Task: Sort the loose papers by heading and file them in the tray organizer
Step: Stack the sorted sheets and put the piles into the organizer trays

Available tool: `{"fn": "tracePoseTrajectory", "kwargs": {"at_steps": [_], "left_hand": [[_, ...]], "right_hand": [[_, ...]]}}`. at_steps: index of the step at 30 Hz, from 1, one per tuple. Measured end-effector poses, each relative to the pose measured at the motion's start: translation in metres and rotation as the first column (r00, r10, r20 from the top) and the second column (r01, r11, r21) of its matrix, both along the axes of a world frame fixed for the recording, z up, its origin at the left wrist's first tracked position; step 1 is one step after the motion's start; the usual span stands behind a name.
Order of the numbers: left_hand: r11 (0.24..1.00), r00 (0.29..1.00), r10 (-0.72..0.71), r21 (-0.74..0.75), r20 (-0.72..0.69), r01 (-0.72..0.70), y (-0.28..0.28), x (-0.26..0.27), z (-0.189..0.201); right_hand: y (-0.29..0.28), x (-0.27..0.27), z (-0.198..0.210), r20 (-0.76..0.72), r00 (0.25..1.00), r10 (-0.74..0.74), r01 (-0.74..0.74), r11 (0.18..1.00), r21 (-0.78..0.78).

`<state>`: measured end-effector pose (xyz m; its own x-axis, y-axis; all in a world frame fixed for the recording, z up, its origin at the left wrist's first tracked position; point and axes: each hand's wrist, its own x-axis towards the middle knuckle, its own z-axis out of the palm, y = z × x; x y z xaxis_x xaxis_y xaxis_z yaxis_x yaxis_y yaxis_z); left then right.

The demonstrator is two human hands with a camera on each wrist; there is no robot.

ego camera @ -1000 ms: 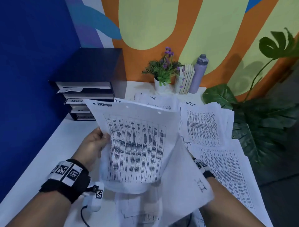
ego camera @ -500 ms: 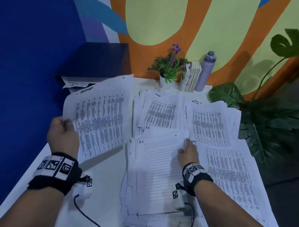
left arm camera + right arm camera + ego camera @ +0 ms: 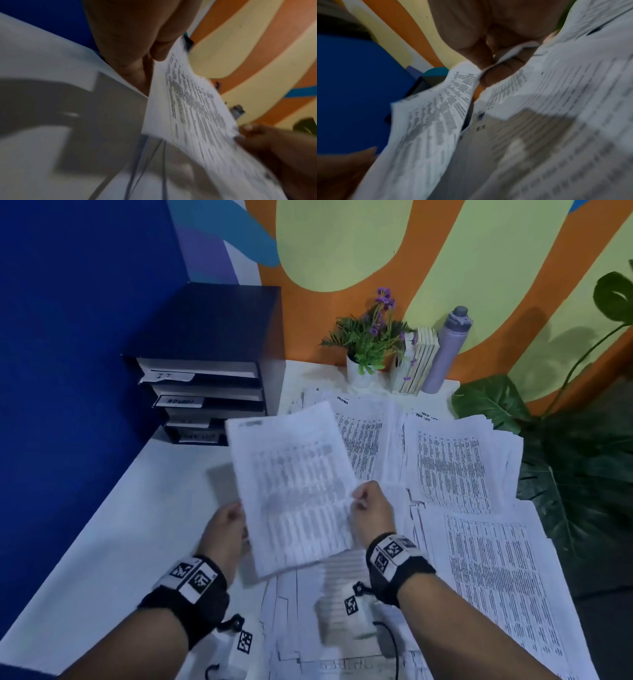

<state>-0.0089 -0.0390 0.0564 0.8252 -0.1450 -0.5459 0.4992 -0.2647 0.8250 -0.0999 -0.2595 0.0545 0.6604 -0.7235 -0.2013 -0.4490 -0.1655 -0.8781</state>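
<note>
Office desk in a brightly painted workspace

I read this as an office: a white desk stands against a blue wall on the left and a far wall with an orange, yellow and blue mural. At the far left sits a dark tray organizer with handwritten labels on its trays, and printed sheets cover the desk's right side. Along the far edge I see a small potted plant, some upright books and a grey bottle.
</note>
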Motion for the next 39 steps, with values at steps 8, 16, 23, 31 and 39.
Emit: {"fn": "tracePoseTrajectory", "kwargs": {"at_steps": [8,16,23,31,39], "left_hand": [[0.83,0.902,-0.422,0.361,-0.091,0.425,-0.013,-0.021,-0.035],[0.817,0.889,-0.458,0.383,-0.026,0.432,-0.037,-0.032,-0.041],[0.817,0.859,-0.488,0.264,-0.154,0.512,-0.044,-0.039,-0.044],[0.872,0.899,-0.435,0.226,-0.046,0.434,-0.016,-0.039,-0.022],[0.875,0.876,-0.465,0.222,0.132,0.431,0.075,-0.009,0.038]], "right_hand": [[-0.078,0.045,0.016,-0.247,0.968,0.046,-0.088,0.982,-0.164],[-0.086,0.044,0.008,-0.46,0.882,0.103,-0.264,0.917,-0.3],[-0.038,-0.015,-0.031,-0.576,0.81,0.11,-0.277,0.937,-0.211],[-0.023,-0.047,-0.04,-0.444,0.889,0.108,-0.23,0.946,-0.231],[0.019,-0.041,-0.046,-0.363,0.876,0.318,-0.245,0.941,0.232]]}}
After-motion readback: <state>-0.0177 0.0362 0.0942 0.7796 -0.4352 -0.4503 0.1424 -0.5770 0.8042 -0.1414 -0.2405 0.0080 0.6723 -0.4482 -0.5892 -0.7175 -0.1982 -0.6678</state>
